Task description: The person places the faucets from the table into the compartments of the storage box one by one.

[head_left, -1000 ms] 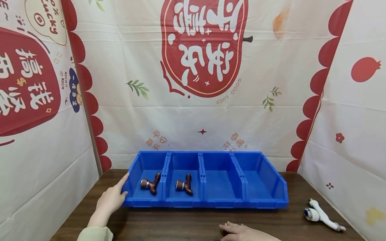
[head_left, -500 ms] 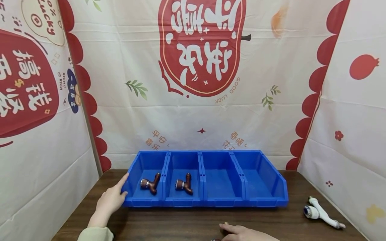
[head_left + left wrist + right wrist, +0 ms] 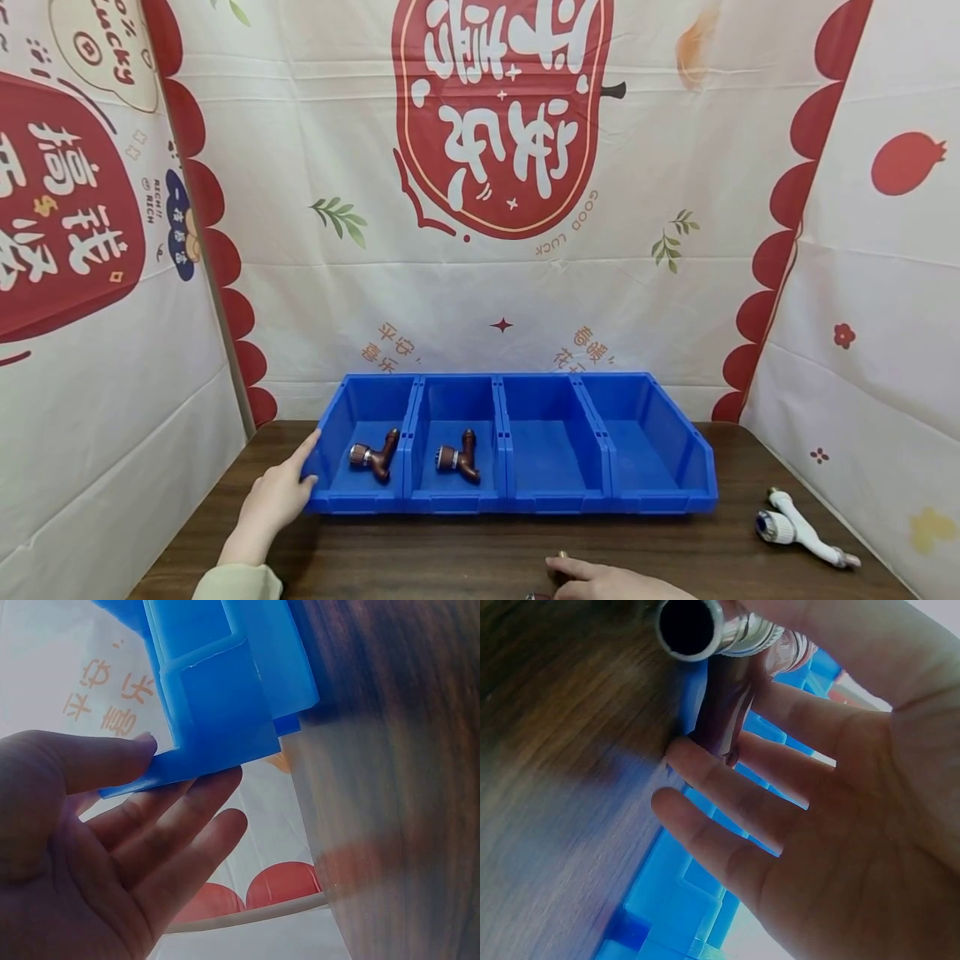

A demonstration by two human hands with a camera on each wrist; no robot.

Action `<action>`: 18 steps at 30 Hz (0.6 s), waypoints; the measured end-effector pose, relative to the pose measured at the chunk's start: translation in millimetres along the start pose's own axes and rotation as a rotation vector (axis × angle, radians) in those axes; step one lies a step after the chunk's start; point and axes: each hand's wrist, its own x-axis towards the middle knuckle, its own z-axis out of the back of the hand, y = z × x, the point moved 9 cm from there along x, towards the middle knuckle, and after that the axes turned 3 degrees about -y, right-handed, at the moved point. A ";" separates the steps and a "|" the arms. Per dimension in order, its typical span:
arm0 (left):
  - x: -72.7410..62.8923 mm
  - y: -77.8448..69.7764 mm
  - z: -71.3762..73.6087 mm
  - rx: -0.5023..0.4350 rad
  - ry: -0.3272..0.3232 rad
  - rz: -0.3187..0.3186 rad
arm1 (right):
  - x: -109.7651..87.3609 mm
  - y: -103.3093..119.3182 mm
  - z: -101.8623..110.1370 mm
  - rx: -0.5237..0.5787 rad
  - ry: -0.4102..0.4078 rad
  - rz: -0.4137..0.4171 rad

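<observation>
Left hand (image 3: 276, 497) pinches the blue bin (image 3: 457, 505) at its edge, right hand (image 3: 609, 582) grips a brown tap (image 3: 724, 705), tabletop (image 3: 420, 554) between hands.

- Bins (image 3: 555, 506) stood on the table (image 3: 420, 554).
- The leftmost held one tap (image 3: 381, 462), the next a second tap (image 3: 465, 463).
- A third tap (image 3: 805, 533) lay to their right, a fourth tap (image 3: 724, 705) before them.

Left hand (image 3: 82, 855), holding blue bin (image 3: 225, 697) between thumb (image 3: 105, 761) and fingers (image 3: 176, 866); brown tabletop (image 3: 405, 787), printed cloth (image 3: 45, 667) beyond
</observation>
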 end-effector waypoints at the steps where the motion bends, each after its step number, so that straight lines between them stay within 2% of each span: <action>1: 0.0 -0.3 0.1 -0.003 -0.003 -0.002 | 0.3 1.2 0.5 -0.010 0.000 0.015; 8: 0.7 -1.1 0.0 -0.006 -0.018 -0.013 | 4.3 12.9 5.3 -0.086 -0.032 0.119; 14: 0.6 -0.4 -0.7 -0.005 -0.021 -0.014 | 3.9 -4.7 -9.0 -0.077 0.009 0.073; 16: 0.2 -0.4 -0.4 -0.005 -0.024 -0.015 | 5.4 0.4 -3.7 -0.063 0.021 0.040; 18: 0.1 -0.5 -0.1 -0.005 -0.025 -0.016 | 6.2 3.0 -1.0 -0.068 0.012 0.042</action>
